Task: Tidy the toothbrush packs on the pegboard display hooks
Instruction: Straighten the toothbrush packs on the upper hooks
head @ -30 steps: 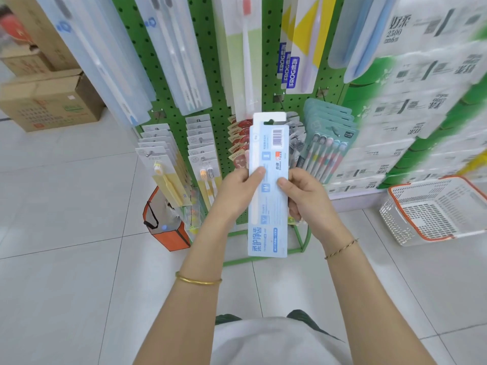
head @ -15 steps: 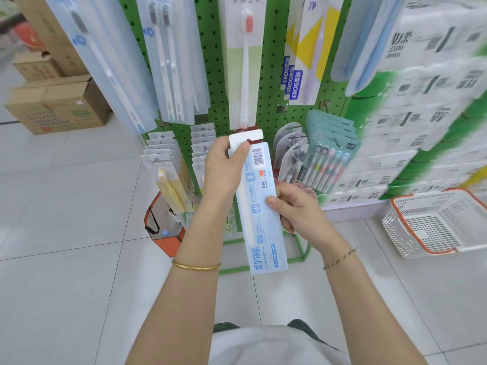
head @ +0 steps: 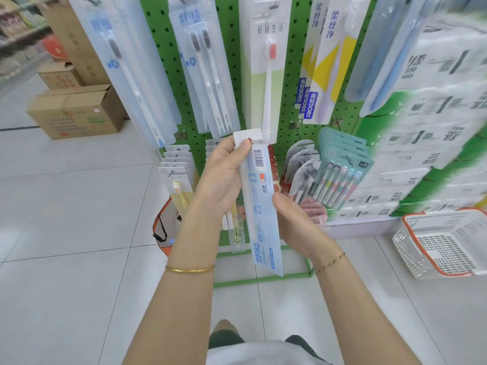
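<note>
I hold a long pale-blue toothbrush pack (head: 262, 206) with its barcoded back toward me, in front of the green pegboard (head: 287, 83). My left hand (head: 224, 177) grips the pack near its white top tab, thumb on the front. My right hand (head: 295, 219) holds the pack's right edge at mid-height, thumb on the front. The pack tilts slightly, top to the left. Other toothbrush packs (head: 205, 61) hang on the upper hooks. Smaller packs (head: 176, 169) hang in rows lower down.
Cardboard boxes (head: 76, 111) stand on the tiled floor at left. A white basket with an orange rim (head: 445, 243) sits on the floor at right, below stacked tissue packs (head: 434, 127). An orange bag (head: 164, 227) lies at the rack's foot.
The pack has risen toward the pegboard and tilted. My left hand slid up from mid-pack to its top tab. My right hand stayed at the right edge. The view has moved closer to the display.
</note>
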Tool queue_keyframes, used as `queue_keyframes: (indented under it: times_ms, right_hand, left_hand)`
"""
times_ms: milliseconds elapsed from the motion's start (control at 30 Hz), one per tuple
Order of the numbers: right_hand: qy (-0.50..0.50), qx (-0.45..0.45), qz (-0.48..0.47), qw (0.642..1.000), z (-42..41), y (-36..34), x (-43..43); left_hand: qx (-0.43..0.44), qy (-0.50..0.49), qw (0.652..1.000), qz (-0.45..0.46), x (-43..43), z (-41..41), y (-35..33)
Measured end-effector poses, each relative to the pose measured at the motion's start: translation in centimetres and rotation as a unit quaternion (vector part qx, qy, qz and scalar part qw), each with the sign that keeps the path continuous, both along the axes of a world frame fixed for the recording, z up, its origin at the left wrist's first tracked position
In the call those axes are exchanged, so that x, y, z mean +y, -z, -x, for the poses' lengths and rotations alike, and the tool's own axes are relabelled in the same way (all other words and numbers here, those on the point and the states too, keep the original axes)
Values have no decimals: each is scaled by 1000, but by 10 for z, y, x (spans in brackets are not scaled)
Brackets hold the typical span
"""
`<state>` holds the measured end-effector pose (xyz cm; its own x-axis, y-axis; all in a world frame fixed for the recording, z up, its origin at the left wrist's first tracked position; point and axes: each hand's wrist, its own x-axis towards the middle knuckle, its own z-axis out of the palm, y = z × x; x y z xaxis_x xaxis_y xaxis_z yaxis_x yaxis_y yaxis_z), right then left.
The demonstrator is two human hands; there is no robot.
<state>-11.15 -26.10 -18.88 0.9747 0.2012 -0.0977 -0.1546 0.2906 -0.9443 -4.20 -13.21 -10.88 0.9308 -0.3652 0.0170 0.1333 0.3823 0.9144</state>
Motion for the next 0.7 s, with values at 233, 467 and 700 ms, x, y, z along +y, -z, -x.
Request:
queue_keyframes:
  times_ms: [233, 467, 700]
  right_hand:
    - [-42, -36, -70, 996, -29, -35, 32]
    - [198, -114, 150, 962, -51, -78, 64]
    - [374, -111, 288, 875, -75, -115, 92]
  left_hand:
    - [1, -7, 998, 62, 17, -17, -40]
    - [-88, -100, 989, -57, 38, -30, -75]
    - [-180, -128, 969, -110, 61, -29, -97]
